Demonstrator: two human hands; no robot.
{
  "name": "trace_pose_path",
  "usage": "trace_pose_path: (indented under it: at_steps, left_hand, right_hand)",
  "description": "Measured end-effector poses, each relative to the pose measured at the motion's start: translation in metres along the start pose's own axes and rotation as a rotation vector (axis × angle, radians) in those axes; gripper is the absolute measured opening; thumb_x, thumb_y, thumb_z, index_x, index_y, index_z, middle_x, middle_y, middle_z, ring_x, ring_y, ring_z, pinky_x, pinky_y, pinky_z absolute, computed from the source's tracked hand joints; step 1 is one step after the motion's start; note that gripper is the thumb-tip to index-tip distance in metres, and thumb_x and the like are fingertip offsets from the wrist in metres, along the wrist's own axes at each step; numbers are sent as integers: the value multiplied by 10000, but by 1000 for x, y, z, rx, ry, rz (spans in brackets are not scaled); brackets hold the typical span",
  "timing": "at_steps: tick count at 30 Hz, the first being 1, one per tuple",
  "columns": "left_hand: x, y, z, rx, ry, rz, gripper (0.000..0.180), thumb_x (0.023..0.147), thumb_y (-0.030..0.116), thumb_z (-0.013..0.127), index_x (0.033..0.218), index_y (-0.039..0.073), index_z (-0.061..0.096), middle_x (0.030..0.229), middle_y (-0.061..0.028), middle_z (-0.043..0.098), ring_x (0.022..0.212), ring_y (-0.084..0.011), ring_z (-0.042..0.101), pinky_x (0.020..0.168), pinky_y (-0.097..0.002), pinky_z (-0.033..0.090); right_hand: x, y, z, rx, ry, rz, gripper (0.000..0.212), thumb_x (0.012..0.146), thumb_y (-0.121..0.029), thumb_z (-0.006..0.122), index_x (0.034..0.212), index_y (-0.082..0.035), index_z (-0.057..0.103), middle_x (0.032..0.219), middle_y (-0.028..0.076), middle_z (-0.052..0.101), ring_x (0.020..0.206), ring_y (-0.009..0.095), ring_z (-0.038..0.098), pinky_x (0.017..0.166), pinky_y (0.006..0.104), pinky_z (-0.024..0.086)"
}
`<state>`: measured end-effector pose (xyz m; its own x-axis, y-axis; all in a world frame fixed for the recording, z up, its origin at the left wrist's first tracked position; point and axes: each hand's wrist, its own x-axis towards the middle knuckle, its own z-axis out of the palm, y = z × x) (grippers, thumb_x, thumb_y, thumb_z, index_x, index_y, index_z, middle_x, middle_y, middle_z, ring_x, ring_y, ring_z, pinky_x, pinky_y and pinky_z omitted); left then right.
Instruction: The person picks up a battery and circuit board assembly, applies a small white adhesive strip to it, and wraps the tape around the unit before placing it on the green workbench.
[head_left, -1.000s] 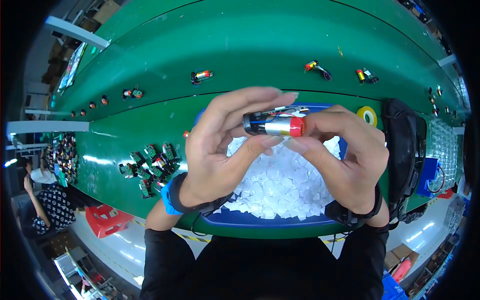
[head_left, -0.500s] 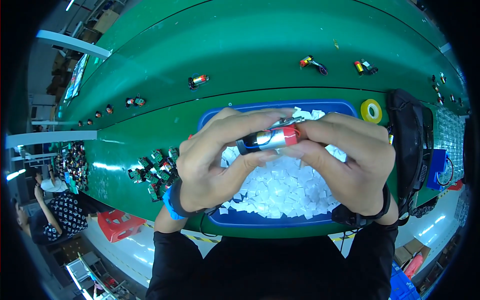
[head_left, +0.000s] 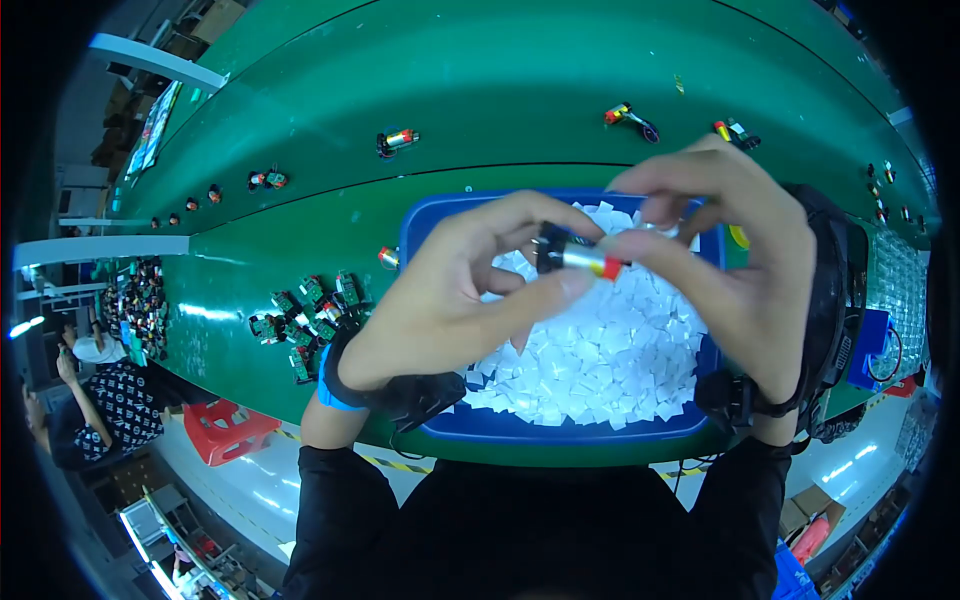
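Observation:
My left hand (head_left: 475, 285) grips a small silver cylinder (head_left: 580, 257) with a black end and a red end, pinched between thumb and fingers over the tray. Beside the red end is my right hand (head_left: 735, 240), thumb and index finger spread apart and a little blurred. Its thumb tip comes close to the cylinder; whether they touch I cannot tell. Under both hands lies a blue tray (head_left: 560, 452) heaped with small white paper-like squares (head_left: 590, 360).
Small green circuit boards (head_left: 305, 320) lie in a pile left of the tray. Similar cylinders with wires (head_left: 400, 140) sit spaced along the green far strip (head_left: 500, 90). A black bag (head_left: 840, 290) and a blue box (head_left: 872, 342) stand at right. Another person (head_left: 120, 420) is at far left.
My right hand has come away from the cylinder, up and to the right, its fingers parting. The cylinder stays in my left hand, now tilted with its red end lower.

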<state>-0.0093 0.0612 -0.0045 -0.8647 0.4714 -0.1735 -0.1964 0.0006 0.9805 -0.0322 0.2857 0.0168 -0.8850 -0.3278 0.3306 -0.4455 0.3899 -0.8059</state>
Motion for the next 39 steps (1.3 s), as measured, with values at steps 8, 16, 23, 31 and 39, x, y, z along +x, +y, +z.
trace_pose_path:
  at_steps: [8, 16, 23, 31, 39]
  left_hand:
    - [2, 1, 0, -29, -100, -110, 281, 966, 175, 665, 1155, -24, 603, 899, -100, 680, 486, -73, 541, 417, -200, 414]
    - [10, -22, -14, -435, -171, -134, 348, 1000, 301, 624, 1129, -22, 617, 771, -30, 609, 531, -72, 537, 423, -204, 425]
    - [15, -13, -18, -409, -80, -170, 343, 982, 327, 650, 1093, 2, 645, 756, -9, 595, 671, -63, 576, 477, -203, 461]
    - [102, -40, -112, 626, 168, -38, 533, 893, 479, 715, 1189, 36, 692, 856, -62, 670, 740, -136, 621, 595, -282, 512]
    - [8, -31, -179, 1391, 272, 248, 368, 904, 289, 690, 1225, 116, 649, 1169, -132, 662, 1079, -354, 597, 964, -425, 468]
  right_hand:
    - [3, 7, 9, 92, -202, 74, 213, 798, -73, 786, 975, -9, 686, 857, 40, 643, 733, 105, 612, 582, 212, 459]
    - [0, -4, 2, -76, -145, -327, 317, 712, -86, 845, 990, -15, 709, 867, 69, 635, 699, 152, 616, 580, 251, 476]
    - [-3, 17, 16, -319, -68, -495, 378, 676, -41, 832, 1040, -39, 729, 873, 91, 625, 753, 197, 637, 577, 281, 492]
    - [-8, 9, 17, -733, -289, -118, 467, 774, -148, 791, 1201, -29, 646, 983, 112, 668, 914, 307, 661, 746, 368, 532]
    - [-13, 16, -8, -728, -416, -54, 407, 813, -208, 771, 1132, -21, 602, 964, 127, 662, 922, 308, 657, 728, 412, 532]
